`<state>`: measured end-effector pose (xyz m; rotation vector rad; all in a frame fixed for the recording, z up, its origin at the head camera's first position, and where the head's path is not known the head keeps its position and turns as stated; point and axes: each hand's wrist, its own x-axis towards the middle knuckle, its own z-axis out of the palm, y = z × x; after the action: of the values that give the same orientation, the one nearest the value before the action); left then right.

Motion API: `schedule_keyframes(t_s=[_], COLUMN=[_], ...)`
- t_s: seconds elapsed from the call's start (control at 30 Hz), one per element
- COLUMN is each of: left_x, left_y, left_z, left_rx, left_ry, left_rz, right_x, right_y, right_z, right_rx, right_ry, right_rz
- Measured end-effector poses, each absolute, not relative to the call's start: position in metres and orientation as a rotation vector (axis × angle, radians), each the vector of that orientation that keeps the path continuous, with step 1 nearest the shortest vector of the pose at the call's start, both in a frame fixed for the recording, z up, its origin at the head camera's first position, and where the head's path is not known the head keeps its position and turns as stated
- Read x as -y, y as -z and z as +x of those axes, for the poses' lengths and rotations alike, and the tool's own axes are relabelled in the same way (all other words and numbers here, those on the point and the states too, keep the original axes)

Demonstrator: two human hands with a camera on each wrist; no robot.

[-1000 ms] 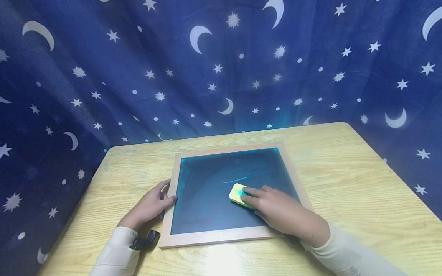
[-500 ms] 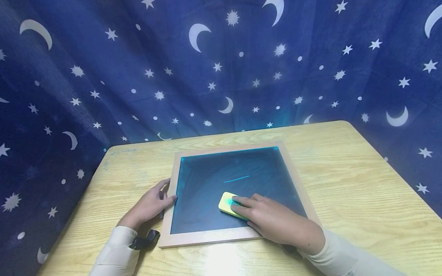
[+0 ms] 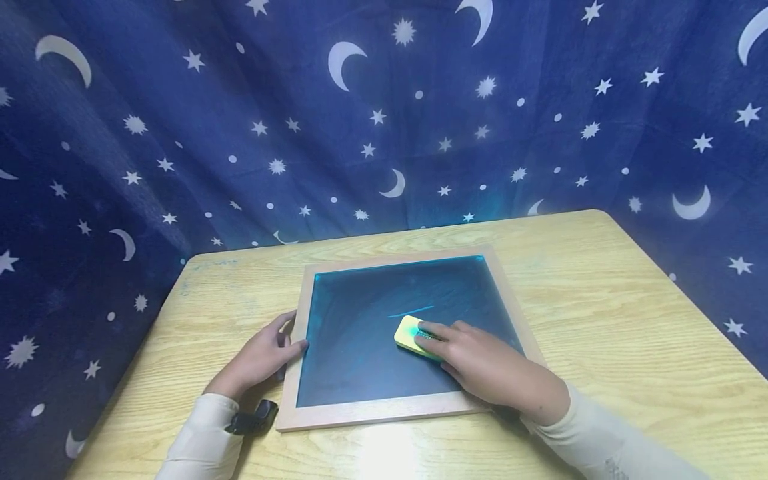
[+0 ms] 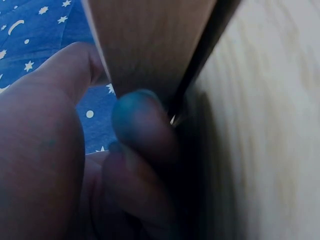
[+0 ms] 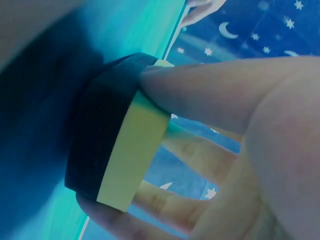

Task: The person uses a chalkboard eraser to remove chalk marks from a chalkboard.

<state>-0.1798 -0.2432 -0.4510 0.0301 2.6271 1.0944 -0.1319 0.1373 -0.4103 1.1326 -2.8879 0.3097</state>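
Observation:
A small chalkboard (image 3: 354,347) with a pale wooden frame (image 3: 378,409) lies on the table. My right hand (image 3: 489,367) grips a yellow block eraser (image 3: 407,331), its dark felt side down against the board. In the right wrist view, thumb and fingers pinch opposite edges of the eraser (image 5: 134,150). A short blue chalk line (image 3: 411,311) runs just above the eraser in the head view. At the frame's left side, my left hand (image 3: 259,357) holds the board, thumb over the top. The left wrist view shows blue-stained fingertips (image 4: 137,117) against the frame's outer edge (image 4: 147,45).
The wood-grain table (image 3: 600,300) extends around the board, with faint blue smudges near its far left corner. A blue curtain (image 3: 384,133) with moons and stars hangs behind and at both sides. A black strap (image 3: 255,420) is on the left wrist.
The right hand first slid the eraser left and nearer, then back up and right, almost to where it was. The left hand and the board have stayed in place.

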Motion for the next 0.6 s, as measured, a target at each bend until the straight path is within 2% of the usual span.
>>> schedule_keyframes(t_s=[0.6], left_x=[0.244], left_y=[0.452], left_z=[-0.18], left_rx=[-2.618], left_ry=[-1.117], left_rz=[0.026], right_x=[-0.165], right_y=[0.408], right_z=[-0.154], right_rx=[2.902], right_ry=[-0.322], right_rz=[0.876])
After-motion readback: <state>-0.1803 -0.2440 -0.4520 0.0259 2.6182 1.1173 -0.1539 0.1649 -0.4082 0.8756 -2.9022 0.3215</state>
